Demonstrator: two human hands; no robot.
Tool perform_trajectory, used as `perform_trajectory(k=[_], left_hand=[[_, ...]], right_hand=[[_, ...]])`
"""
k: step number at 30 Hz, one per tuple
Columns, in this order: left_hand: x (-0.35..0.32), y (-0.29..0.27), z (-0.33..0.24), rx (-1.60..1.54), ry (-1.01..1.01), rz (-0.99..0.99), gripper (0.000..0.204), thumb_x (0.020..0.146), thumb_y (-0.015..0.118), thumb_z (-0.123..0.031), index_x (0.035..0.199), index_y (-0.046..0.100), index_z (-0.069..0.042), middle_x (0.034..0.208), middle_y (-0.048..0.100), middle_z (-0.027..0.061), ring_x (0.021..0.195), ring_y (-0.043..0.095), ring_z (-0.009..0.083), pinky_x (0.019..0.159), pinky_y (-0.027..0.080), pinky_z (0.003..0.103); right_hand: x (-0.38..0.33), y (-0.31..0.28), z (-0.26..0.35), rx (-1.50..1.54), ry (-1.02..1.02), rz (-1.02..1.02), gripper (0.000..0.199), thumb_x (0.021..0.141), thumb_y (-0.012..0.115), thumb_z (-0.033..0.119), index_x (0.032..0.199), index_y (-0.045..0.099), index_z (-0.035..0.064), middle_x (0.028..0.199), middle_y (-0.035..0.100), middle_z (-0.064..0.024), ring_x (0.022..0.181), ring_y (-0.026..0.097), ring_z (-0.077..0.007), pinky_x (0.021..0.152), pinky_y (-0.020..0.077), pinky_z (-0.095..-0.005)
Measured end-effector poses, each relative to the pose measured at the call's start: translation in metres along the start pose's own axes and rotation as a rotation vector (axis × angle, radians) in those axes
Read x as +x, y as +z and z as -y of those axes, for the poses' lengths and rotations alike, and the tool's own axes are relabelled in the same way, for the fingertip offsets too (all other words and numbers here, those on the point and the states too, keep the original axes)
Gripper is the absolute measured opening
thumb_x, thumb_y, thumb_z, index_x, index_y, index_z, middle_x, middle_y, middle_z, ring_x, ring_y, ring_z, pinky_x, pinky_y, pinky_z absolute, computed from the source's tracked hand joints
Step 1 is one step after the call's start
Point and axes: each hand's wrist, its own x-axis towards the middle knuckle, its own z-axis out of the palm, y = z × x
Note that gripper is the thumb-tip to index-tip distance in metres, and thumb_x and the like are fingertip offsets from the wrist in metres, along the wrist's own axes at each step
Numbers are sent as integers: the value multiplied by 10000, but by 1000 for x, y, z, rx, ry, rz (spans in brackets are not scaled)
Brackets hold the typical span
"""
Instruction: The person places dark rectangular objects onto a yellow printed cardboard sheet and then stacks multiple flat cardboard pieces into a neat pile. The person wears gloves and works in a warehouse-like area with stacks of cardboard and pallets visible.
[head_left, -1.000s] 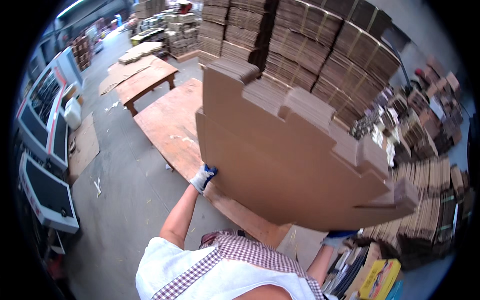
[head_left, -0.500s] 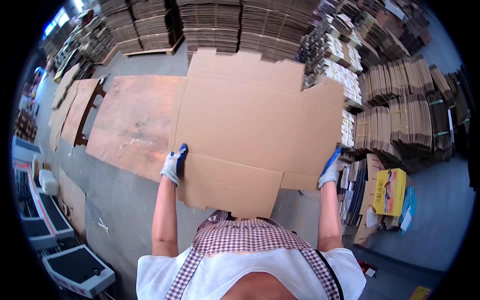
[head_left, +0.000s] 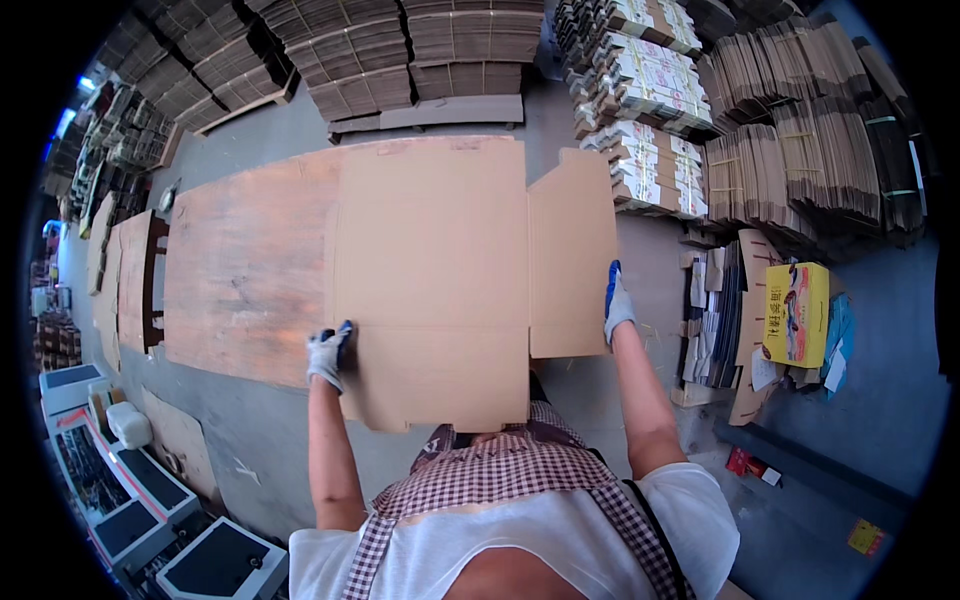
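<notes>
A flat brown cardboard sheet (head_left: 432,250), creased and cut with flaps, spreads in front of my body. Its far-left part overlaps a reddish-brown wooden board (head_left: 245,265), while its near edge reaches my checked apron. My left hand (head_left: 328,355), in a white glove with blue fingertips, pinches the sheet's left edge near the crease. At the outer edge of the right flap (head_left: 572,255), my right hand (head_left: 618,300) wears the same kind of glove and has its fingers along the cardboard. The undersides of the grip are hidden.
Tall stacks of flat cardboard (head_left: 350,60) stand at the back. Strapped white printed bundles (head_left: 655,165) and brown bundles (head_left: 800,160) rise on the right, near a yellow box (head_left: 797,315). Grey-and-black machinery (head_left: 130,480) stands at the lower left.
The cardboard sheet has come down and turned slightly, now squarer to me and lying over the wooden board's right end. Both hands have shifted with it, the right one inward.
</notes>
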Motion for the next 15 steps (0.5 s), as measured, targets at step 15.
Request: perform_trajectory(k=[15], left_hand=[[-69, 73, -328, 239, 1215, -141, 663, 914, 600, -528, 1490, 472, -226, 1509, 454, 143, 1419, 374, 359, 1192, 192, 581]], right_hand=[[28, -20, 15, -402, -21, 94, 965, 934, 278, 787, 1387, 541, -23, 1397, 564, -252, 1337, 496, -400, 1104, 386, -415]])
